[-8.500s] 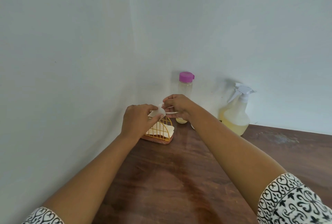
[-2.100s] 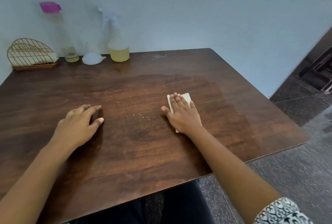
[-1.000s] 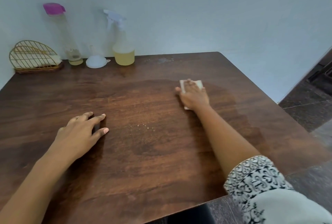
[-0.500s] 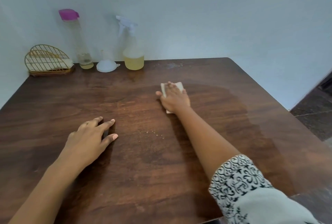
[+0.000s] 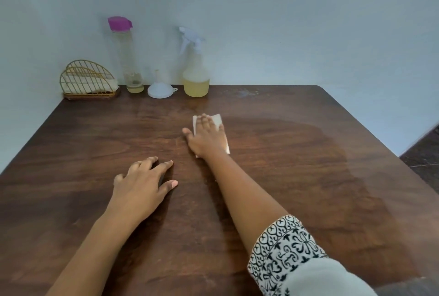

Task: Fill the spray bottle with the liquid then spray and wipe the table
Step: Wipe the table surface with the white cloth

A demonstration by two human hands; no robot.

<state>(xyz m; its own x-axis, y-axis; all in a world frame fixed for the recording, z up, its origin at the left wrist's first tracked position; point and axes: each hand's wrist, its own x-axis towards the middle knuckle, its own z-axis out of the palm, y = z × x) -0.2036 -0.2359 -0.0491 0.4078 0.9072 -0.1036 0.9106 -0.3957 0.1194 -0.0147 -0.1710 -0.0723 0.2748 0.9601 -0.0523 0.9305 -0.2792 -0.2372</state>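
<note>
My right hand [image 5: 206,138] lies flat with straight fingers on a folded white tissue [image 5: 218,120], pressing it onto the dark wooden table [image 5: 297,165] near the middle. My left hand [image 5: 142,183] rests palm down on the table nearer to me, fingers spread, holding nothing. At the back by the wall stand the spray bottle [image 5: 195,75] with yellowish liquid in its lower part and a tall clear bottle [image 5: 128,58] with a pink cap, almost empty. A white funnel [image 5: 160,88] sits upside down between them.
A gold wire napkin holder [image 5: 88,81] with white tissues stands at the back left corner. The wall runs along the back and left. The table's right edge drops to a dark tiled floor [image 5: 425,165]. A damp sheen covers the table's right half.
My right hand has slid the tissue to the left across the table over the last second. The small droplets seen in front of my left hand no longer show. My left hand stays put.
</note>
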